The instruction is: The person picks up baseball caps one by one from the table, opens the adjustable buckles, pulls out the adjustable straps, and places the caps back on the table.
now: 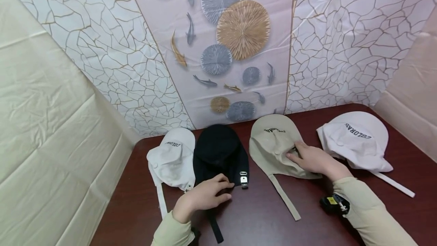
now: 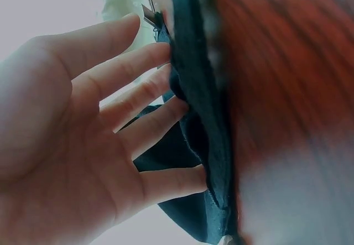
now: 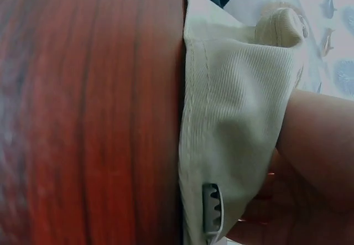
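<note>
Black cap point(image 1: 218, 147): lies on the bench point(image 1: 256, 215), between the left white cap point(image 1: 172, 162) and the beige cap point(image 1: 276, 143). Your left hand point(image 1: 203, 196) has its fingers spread, tips touching the cap's rear edge, not wrapped round it.

Beige cap: right of the black one. Your right hand point(image 1: 312, 158) lies on its crown, thumb and forefinger parted; you cannot tell whether cloth is pinched there.

Risks, judged: your left fingertips may slip or fold the rear edge under, having so slight a contact. The black strap point(image 1: 215, 229) may snag your left wrist, being close by. The left white cap may be dragged along, its side lying against the black. Your right hand may dent the soft beige crown if pressed.

Bearing: both brims point away from you, towards the wall. Long axes run brim to rear: black nearly straight ahead, beige angled slightly left at the brim.
</note>
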Demonstrator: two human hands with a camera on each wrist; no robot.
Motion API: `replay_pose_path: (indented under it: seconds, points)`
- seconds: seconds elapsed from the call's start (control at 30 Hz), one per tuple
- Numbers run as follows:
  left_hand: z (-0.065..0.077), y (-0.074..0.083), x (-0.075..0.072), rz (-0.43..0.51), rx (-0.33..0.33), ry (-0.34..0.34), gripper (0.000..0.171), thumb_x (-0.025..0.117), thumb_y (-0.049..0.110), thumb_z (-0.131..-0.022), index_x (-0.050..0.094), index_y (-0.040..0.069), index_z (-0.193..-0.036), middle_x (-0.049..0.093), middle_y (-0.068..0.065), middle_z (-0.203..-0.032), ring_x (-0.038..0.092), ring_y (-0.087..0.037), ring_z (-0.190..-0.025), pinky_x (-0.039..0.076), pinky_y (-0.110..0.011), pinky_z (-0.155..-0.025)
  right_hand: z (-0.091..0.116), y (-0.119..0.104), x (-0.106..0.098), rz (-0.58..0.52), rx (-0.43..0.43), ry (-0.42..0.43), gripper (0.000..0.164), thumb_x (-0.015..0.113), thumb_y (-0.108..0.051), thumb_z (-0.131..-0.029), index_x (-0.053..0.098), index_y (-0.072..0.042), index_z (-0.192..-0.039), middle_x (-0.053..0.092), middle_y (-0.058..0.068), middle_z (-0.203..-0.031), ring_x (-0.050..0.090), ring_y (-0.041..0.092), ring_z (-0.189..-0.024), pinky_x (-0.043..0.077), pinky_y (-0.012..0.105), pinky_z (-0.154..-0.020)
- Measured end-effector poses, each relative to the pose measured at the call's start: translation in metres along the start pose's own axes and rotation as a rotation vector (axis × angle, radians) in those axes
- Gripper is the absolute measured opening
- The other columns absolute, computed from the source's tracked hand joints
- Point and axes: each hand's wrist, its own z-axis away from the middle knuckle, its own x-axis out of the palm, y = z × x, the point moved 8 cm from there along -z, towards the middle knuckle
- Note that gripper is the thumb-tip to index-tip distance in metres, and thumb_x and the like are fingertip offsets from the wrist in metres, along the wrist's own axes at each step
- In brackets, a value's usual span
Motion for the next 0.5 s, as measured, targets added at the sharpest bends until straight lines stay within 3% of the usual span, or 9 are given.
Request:
replay_pose_path:
  seconds: [0.5]
  points:
    - [-0.0006, 0.0012, 0.0019, 0.005, -0.012, 0.000, 0.037, 0.059, 0.028, -0.103, 0.064, 0.010, -0.135, 0.053, 0.004, -0.121, 0.058, -0.008, -0.095, 0.046, -0.020, -0.087, 0.0032, 0.0025, 0.0010, -0.045, 0.014, -0.042, 0.079, 0.054, -0.044, -0.103, 0.033, 0.021, -0.143, 0.042, 0.043, -0.140, 0.053, 0.055, -0.120, 0.045, 0.061, -0.096]
